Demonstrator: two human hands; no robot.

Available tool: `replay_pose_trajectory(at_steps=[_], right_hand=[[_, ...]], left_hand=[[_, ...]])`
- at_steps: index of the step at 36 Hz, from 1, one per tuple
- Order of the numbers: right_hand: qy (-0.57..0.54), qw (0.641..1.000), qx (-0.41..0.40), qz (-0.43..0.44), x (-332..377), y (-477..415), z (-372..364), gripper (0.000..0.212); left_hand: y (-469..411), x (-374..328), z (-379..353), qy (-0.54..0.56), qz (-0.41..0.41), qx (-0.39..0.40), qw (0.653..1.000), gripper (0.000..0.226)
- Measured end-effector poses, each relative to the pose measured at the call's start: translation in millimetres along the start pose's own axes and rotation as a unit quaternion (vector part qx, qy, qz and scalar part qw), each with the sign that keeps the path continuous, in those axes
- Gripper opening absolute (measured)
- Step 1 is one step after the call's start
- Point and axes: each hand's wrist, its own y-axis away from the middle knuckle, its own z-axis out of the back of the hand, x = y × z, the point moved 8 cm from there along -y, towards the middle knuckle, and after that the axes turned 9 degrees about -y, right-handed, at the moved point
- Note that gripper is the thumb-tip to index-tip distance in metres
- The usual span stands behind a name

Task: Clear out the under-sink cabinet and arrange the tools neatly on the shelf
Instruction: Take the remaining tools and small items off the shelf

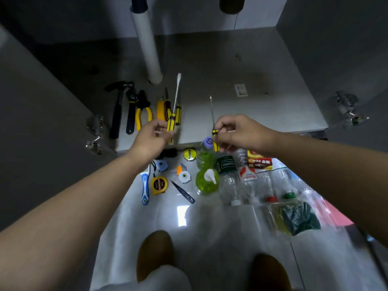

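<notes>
Screwdriver shafts pointed away from me: big screwdriver clamped in my left hand, nearer the shelf's tool row, thin screwdriver pinched in my right hand.

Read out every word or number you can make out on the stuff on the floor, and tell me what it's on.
"CestBon": dark green label of a plastic bottle.
"2m": yellow tape measure.
Red-and-white bottle label: too blurred to read.
Red packet: Chinese characters, too blurred to read.
</notes>
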Motion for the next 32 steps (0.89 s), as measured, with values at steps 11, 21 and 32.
replay_pose_trajectory(at_steps=[11,21,32], right_hand=[[0.209,0.937,0.208,-0.188,-89.2,37.8,-118.1,0.021],[0.352,0.911,-0.011,-0.213,-200.8,47.3,-125.1,0.025],[0.334,0.91,-0.087,-0.23,-221.0,33.2,-115.3,0.026]], left_hand=[[89.9,116.5,-20.4,-0.067,0.015,0.067,0.995,0.017],[113.0,188.8,-36.3,-0.191,0.065,0.115,0.973,0.016],[116.3,211.0,-39.5,-0.258,0.085,0.115,0.955,0.015]])
